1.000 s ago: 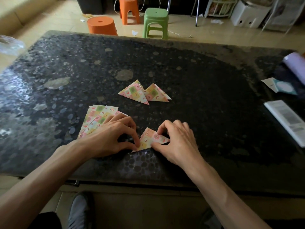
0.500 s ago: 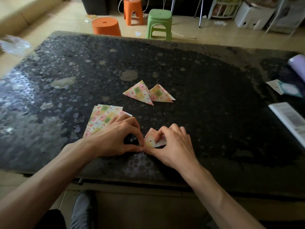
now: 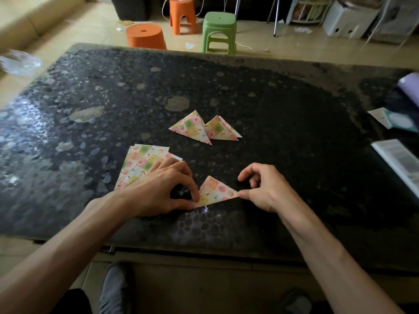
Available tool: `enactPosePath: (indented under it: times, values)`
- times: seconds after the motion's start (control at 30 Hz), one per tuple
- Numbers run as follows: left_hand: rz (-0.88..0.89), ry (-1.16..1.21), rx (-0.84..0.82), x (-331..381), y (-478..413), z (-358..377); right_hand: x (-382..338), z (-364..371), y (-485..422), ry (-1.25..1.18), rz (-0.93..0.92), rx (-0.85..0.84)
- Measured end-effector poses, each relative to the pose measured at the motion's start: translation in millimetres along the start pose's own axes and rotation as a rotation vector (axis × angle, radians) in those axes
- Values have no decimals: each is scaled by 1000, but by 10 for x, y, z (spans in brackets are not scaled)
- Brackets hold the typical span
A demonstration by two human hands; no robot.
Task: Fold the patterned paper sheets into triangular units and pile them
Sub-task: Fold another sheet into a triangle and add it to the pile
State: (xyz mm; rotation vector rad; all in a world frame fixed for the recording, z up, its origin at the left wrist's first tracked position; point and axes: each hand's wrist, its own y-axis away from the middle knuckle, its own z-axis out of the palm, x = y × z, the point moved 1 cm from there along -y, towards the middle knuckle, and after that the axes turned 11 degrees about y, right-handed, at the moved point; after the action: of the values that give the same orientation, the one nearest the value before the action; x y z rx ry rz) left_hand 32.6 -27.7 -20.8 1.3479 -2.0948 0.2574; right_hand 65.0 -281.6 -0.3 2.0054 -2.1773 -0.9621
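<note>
A folded triangular paper unit (image 3: 215, 192) with a pastel checked pattern lies flat on the dark table (image 3: 283, 143) between my hands. My left hand (image 3: 158, 189) pinches its left corner with thumb and index finger. My right hand (image 3: 265, 189) pinches its right tip with the thumb, the index finger lifted and curled above. Two finished triangular units (image 3: 204, 129) lie overlapping farther back at the table's middle. A fanned stack of unfolded patterned sheets (image 3: 140, 164) sits to the left, partly under my left hand.
A booklet (image 3: 399, 162), a small card (image 3: 392, 117) and a purple roll (image 3: 410, 87) lie at the table's right edge. Crumpled clear plastic (image 3: 20, 62) sits at the far left. Two orange stools (image 3: 145, 36) and a green stool (image 3: 218, 30) stand beyond the table.
My right hand has slid right along the paper from the middle to its right tip, uncovering the triangle. The left hand has kept its pinch on the left corner.
</note>
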Motion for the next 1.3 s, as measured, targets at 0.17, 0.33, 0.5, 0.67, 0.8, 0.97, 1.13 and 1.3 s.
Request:
enactPosePath:
  times: [0.17, 0.33, 0.5, 0.67, 0.8, 0.97, 1.13, 1.3]
  values:
    - [13, -8, -2, 34, 4, 6, 60, -29, -58, -16, -41, -12]
    - [62, 58, 158, 191, -17, 120, 113, -36, -30, -48, -115, -56]
    - [154, -158, 273, 281, -41, 372, 92, -25, 65, 58, -187, -27]
    - [220, -216, 301, 289, -36, 340, 62, 53, 102, 158, -275, 15]
    - [328, -336, 323, 363, -12, 321, 48, 60, 79, 34, -297, 18]
    - [37, 51, 628, 426, -16, 173, 72, -24, 29, -386, -294, -22]
    - [-370, 1014, 736, 505, -57, 77, -12, 174, 34, -422, -326, 40]
    - [-415, 1534, 743, 556, -65, 89, -157, 277, 45, -579, -380, 65]
